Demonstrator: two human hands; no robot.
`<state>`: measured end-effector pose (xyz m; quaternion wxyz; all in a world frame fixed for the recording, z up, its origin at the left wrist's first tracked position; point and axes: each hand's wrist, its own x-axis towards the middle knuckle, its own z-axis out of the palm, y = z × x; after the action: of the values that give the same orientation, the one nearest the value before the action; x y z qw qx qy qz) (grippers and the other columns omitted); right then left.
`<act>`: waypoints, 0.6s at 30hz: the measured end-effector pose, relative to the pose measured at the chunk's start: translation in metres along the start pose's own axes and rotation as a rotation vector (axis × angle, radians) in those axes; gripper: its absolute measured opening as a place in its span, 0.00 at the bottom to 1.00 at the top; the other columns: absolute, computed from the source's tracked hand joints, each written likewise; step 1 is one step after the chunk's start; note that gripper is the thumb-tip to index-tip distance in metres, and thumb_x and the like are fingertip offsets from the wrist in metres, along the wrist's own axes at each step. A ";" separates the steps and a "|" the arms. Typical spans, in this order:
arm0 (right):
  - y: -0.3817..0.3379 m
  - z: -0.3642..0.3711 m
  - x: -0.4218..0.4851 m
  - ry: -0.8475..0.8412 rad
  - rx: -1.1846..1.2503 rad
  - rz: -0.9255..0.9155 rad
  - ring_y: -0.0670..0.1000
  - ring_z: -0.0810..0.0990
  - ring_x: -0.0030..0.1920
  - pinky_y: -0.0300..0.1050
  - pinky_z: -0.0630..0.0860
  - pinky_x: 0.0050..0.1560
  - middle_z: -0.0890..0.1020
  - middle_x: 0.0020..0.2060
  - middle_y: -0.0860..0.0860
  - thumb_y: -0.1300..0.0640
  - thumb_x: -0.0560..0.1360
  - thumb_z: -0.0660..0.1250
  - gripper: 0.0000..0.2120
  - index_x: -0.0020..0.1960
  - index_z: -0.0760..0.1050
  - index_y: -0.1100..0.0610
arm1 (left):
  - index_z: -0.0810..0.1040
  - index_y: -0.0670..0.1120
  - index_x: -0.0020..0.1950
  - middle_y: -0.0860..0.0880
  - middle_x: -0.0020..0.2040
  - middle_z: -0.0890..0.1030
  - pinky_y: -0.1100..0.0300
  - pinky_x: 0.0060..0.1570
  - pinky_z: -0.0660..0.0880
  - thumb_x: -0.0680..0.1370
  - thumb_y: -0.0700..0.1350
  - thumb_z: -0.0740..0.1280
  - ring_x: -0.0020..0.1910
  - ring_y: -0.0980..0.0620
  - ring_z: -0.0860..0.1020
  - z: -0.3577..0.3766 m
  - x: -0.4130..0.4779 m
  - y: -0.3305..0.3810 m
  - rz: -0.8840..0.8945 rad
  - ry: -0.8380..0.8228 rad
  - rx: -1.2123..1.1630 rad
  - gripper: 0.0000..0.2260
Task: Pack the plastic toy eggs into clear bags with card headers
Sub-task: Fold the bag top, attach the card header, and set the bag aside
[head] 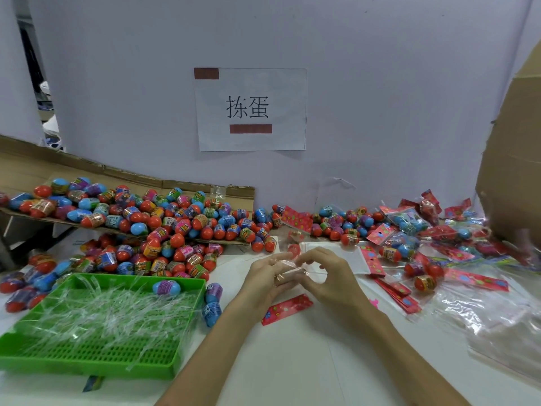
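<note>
My left hand (265,278) and my right hand (328,276) meet over the middle of the white table, both pinching a clear bag (288,269) with a red card header (285,310) hanging below them. A big heap of red, blue and purple toy eggs (164,227) lies behind and to the left, partly on flat cardboard (187,186). Two blue eggs (213,301) lie just left of my left wrist.
A green slotted tray (96,356) with clear plastic strips and one egg stands at the front left. Filled bags and loose red headers (409,238) spread to the right, with clear bags (491,317) at the front right. A cardboard box (515,159) stands at the far right.
</note>
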<state>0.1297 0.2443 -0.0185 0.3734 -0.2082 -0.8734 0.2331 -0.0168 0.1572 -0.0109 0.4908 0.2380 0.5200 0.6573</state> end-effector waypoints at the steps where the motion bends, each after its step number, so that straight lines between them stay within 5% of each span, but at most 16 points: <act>1: 0.001 0.000 0.000 0.001 -0.019 -0.002 0.46 0.79 0.51 0.33 0.71 0.50 0.83 0.47 0.42 0.54 0.75 0.76 0.07 0.52 0.82 0.49 | 0.79 0.38 0.65 0.36 0.56 0.85 0.51 0.54 0.83 0.85 0.32 0.56 0.52 0.42 0.86 0.000 0.001 0.000 -0.008 0.003 -0.010 0.14; 5: 0.002 -0.001 0.001 0.043 -0.045 -0.011 0.45 0.80 0.48 0.34 0.72 0.49 0.83 0.44 0.43 0.60 0.74 0.77 0.05 0.48 0.83 0.53 | 0.78 0.40 0.66 0.37 0.56 0.85 0.53 0.51 0.84 0.85 0.32 0.56 0.51 0.44 0.87 0.002 0.001 0.000 -0.027 -0.003 0.003 0.14; 11: 0.000 -0.001 0.002 0.056 -0.078 -0.055 0.49 0.82 0.45 0.51 0.80 0.49 0.84 0.43 0.47 0.61 0.73 0.77 0.04 0.46 0.84 0.56 | 0.78 0.39 0.67 0.37 0.57 0.85 0.52 0.51 0.84 0.83 0.33 0.62 0.52 0.41 0.87 0.001 0.000 0.000 -0.056 -0.006 -0.018 0.13; 14: 0.002 0.000 0.002 0.055 -0.099 -0.096 0.50 0.82 0.43 0.53 0.80 0.46 0.84 0.43 0.47 0.63 0.73 0.77 0.04 0.45 0.83 0.56 | 0.79 0.39 0.65 0.36 0.60 0.84 0.49 0.56 0.83 0.82 0.42 0.69 0.57 0.39 0.85 0.001 -0.004 0.002 -0.116 -0.058 -0.100 0.13; 18: 0.000 0.004 0.002 0.062 -0.129 -0.151 0.51 0.85 0.45 0.54 0.82 0.49 0.87 0.45 0.48 0.64 0.73 0.77 0.05 0.47 0.85 0.56 | 0.81 0.35 0.62 0.34 0.58 0.84 0.52 0.49 0.84 0.82 0.40 0.68 0.54 0.42 0.85 -0.002 -0.003 0.001 -0.138 -0.060 -0.120 0.12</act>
<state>0.1253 0.2450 -0.0200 0.4024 -0.1725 -0.8879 0.1411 -0.0170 0.1534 -0.0101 0.5635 0.1913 0.4800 0.6445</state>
